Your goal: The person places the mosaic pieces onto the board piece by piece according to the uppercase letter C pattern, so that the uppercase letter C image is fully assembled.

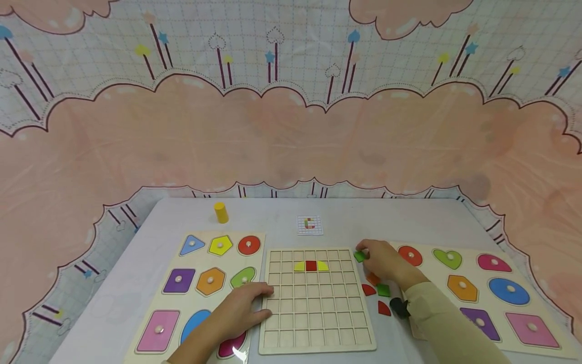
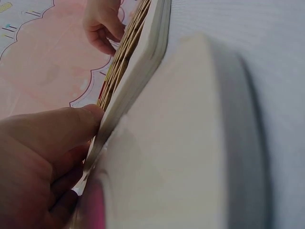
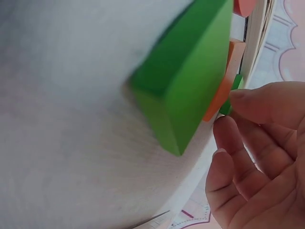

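Our left hand (image 1: pixel 241 311) lies flat, fingers straight, against the left edge of the grid board (image 1: pixel 313 298) — steadying it, we judge. At the board's far right corner, our right hand (image 1: pixel 384 260) pinches a small green piece (image 1: pixel 359 256) — beside the loose pieces (image 1: pixel 377 293).

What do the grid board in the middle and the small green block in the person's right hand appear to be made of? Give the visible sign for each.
The grid board looks like unpainted light wood: pale tan, matte, with raised slats forming square cells. The small green block, pinched by the right hand, is probably painted wood: flat even colour, crisp edges, a dull sheen. Plastic cannot be ruled out.
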Demonstrator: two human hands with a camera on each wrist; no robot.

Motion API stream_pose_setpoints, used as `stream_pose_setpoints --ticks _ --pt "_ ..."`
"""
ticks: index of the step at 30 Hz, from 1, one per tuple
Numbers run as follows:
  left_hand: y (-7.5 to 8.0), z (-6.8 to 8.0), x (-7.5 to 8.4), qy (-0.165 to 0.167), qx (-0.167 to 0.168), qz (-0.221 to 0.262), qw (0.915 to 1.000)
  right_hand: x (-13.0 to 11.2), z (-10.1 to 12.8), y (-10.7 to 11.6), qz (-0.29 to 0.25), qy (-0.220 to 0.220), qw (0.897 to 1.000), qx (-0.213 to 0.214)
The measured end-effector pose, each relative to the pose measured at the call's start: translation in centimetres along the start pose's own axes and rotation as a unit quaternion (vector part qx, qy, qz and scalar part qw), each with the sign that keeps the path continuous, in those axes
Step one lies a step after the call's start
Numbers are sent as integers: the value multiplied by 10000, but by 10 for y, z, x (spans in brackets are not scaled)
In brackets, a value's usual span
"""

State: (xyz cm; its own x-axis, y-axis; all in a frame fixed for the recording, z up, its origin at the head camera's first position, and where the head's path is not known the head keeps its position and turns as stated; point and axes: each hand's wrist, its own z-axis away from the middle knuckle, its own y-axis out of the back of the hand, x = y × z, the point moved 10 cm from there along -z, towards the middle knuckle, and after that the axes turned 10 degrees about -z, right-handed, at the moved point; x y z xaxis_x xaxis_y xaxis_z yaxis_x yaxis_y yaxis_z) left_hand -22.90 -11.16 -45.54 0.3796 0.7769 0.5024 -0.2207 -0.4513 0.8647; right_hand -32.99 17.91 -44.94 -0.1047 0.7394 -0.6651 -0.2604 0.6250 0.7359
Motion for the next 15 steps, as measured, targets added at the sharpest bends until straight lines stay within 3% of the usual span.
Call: stream_pose_setpoints --ticks 5,11,15 --pt "-1 -1 -1 7 2 -5 10000 0 0 0 48 18 10000 36" --pt "-1 -1 -2 54 -38 12 10000 7 2 1 193 -354 9991 94" --pt "-1 -1 -3 87 -62 16 9999 6 3 1 179 -372 9991 92"
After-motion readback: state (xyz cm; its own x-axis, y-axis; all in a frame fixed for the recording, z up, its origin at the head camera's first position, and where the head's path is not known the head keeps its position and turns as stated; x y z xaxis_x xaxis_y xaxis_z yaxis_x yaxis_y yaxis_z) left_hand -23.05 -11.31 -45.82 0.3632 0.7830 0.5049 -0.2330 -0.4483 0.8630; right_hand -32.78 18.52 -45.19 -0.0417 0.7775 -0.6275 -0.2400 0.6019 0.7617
